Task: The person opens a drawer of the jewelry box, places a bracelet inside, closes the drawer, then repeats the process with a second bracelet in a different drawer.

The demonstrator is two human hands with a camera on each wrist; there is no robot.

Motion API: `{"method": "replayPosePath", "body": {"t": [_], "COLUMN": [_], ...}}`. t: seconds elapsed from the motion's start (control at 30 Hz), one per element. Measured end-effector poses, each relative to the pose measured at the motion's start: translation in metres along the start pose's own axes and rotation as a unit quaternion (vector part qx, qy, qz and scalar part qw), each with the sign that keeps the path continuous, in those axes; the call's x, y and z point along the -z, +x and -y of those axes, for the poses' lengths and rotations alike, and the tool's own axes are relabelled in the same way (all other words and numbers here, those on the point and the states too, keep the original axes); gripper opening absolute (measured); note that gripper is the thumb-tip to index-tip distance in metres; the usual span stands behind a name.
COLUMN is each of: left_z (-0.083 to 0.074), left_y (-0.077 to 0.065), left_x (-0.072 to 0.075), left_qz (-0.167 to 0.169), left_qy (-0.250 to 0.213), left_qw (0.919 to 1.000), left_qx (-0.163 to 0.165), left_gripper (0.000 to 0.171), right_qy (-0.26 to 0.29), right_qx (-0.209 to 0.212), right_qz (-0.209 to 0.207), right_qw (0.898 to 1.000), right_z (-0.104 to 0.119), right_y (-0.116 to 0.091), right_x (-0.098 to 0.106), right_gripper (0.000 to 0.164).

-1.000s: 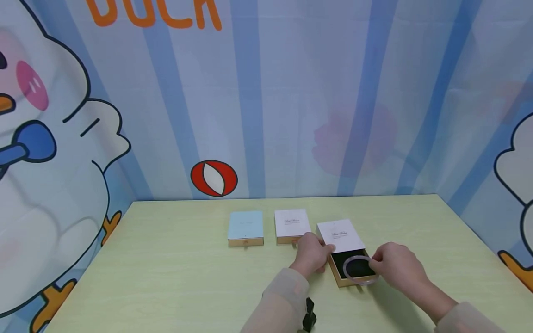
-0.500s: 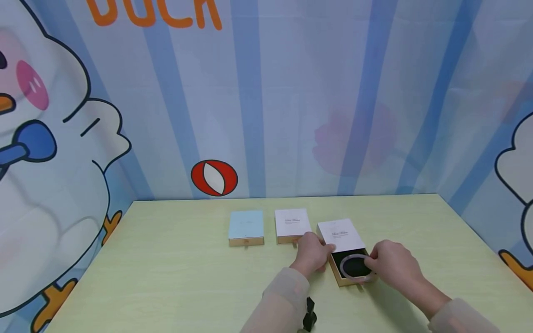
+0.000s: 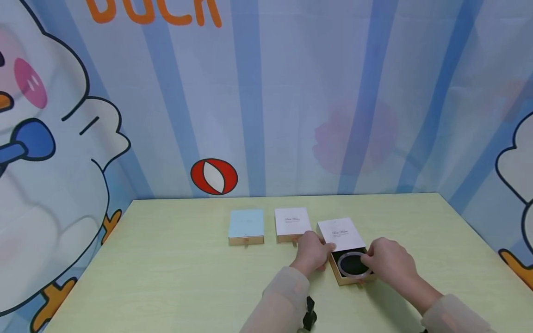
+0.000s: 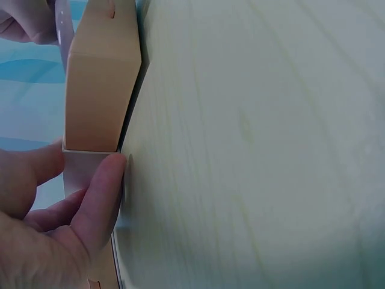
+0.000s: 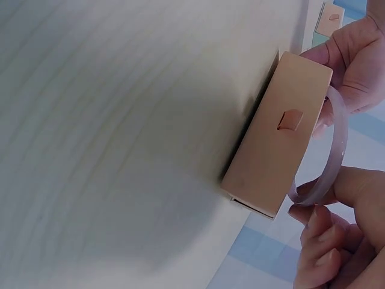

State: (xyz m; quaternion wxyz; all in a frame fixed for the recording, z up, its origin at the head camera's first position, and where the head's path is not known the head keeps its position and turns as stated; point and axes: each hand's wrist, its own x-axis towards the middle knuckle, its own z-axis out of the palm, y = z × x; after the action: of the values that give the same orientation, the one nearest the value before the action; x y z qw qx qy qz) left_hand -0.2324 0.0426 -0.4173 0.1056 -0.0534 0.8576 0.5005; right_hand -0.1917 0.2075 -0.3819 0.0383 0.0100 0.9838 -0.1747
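A box with a white lettered sleeve point(image 3: 340, 233) stands to the right of centre on the table, its tan drawer point(image 3: 344, 280) slid partly out toward me. Black lining shows inside the drawer. My left hand point(image 3: 310, 253) grips the sleeve's left side, thumb on top; in the left wrist view its fingers point(image 4: 105, 195) press the sleeve's side. My right hand point(image 3: 391, 262) pinches a pale lilac bangle point(image 5: 341, 129) between thumb and fingers at its right side. The bangle is tilted over the drawer, its ring framing the black lining. The drawer front point(image 5: 274, 135) carries a small pull tab.
Another white-topped box point(image 3: 291, 222) stands just left, behind my left hand. Farther left is a box with a light blue top point(image 3: 246, 223). The pale wood table point(image 3: 175, 268) ends at a blue striped cartoon backdrop point(image 3: 283, 101).
My right hand has moved slightly left and away from me with the bangle, which now sits farther in over the drawer. My left hand has stayed on the sleeve.
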Motion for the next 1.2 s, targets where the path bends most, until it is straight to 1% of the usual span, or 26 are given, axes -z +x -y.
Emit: {"method": "replayPosePath", "body": {"t": [0.5,0.97,1.2], "left_z": [0.001,0.001,0.000], "left_y": [0.001,0.000,-0.001], "left_x": [-0.001,0.000,0.001], "left_qz": [-0.001,-0.005,-0.002], "left_qy": [0.000,0.006,0.006], "left_qw": [1.0000,0.9999,1.0000], "left_qx": [-0.001,-0.007,-0.004], "left_gripper": [0.018,0.019,0.019], "right_qy": [-0.015,-0.022,-0.029], "right_qx": [0.000,0.008,0.016], "right_qz": [-0.005,-0.008,-0.017], "right_qw": [1.000,1.000,0.999], "right_z": [0.002,0.002,0.002], "right_y": [0.006,0.007,0.009], "right_x": [-0.005,-0.008,-0.011], "right_gripper": [0.017,0.017,0.019]}}
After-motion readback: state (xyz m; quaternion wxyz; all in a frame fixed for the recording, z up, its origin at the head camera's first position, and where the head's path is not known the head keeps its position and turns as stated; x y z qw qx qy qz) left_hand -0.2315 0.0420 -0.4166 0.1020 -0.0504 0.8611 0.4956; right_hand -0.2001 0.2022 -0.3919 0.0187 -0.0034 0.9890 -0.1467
